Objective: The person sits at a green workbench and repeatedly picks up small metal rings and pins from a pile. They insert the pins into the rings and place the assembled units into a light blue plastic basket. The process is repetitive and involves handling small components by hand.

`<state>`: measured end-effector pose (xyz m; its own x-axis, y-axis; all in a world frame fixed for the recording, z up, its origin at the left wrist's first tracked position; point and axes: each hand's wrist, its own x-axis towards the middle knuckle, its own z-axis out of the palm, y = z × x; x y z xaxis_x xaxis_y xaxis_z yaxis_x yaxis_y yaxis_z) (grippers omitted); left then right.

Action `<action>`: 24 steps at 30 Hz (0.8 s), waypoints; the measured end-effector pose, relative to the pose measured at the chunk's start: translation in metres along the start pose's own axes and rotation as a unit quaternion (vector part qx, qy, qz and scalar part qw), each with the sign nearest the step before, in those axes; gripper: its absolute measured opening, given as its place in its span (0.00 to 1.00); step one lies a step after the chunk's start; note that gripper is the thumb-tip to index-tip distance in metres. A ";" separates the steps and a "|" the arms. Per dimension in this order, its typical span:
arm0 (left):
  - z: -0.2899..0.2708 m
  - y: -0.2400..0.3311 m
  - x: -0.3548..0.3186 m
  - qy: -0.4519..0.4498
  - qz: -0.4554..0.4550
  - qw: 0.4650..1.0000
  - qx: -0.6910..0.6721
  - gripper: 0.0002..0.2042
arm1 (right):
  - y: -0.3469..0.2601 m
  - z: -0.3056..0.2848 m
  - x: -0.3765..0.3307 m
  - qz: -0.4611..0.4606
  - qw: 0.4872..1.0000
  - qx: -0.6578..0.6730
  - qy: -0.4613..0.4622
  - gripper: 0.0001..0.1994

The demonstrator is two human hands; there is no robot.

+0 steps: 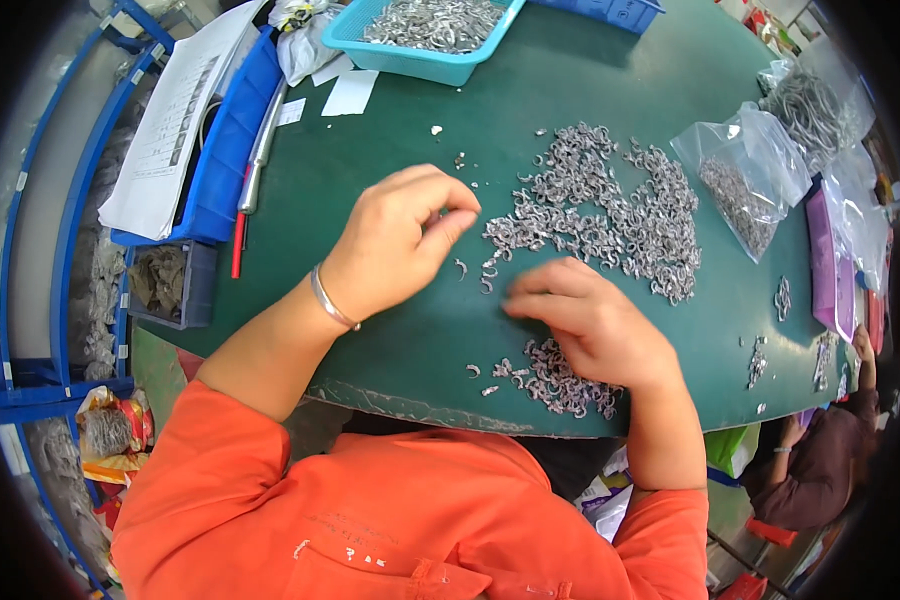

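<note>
My left hand [405, 228] is raised over the green table, left of a large heap of small grey crescent-shaped metal pieces [660, 225]. Its fingers curl in with thumb and forefinger close together; whatever they may pinch is hidden. Between the large heap and a smaller pile of the same pieces [570, 392] at the near edge, my right hand [585, 315] reaches leftward. Motion smears its fingertips, so I cannot see whether they hold anything. A few loose pieces [460, 267] lie between my hands, and others sit left of the smaller pile.
A turquoise basket [457, 70] of metal pieces stands at the far side. Papers [170, 140] rest on a blue bin [232, 165] at left, beside a grey box [198, 290] and red pen [238, 245]. Plastic bags [740, 180] and a purple tray [828, 260] lie right, near another person [815, 465].
</note>
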<state>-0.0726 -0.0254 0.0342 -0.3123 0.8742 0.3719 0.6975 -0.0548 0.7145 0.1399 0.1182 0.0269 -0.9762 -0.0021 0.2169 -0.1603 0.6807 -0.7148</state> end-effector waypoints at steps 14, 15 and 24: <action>0.002 -0.014 -0.014 -0.143 0.047 0.985 0.079 0.08 | 0.004 0.013 0.005 0.025 0.988 -0.085 0.125 0.10; 0.001 -0.015 -0.012 -0.147 0.018 0.987 0.066 0.08 | 0.003 0.017 0.008 0.027 0.985 -0.120 0.124 0.07; -0.001 -0.012 -0.011 -0.178 0.024 0.981 0.079 0.07 | 0.009 -0.010 -0.006 0.056 0.997 0.051 0.024 0.03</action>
<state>-0.0780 -0.0345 0.0218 -0.0508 0.9871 0.1521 0.8060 -0.0494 0.5898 0.1460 0.1319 0.0260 -0.9809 0.1070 0.1624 -0.0673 0.5967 -0.7996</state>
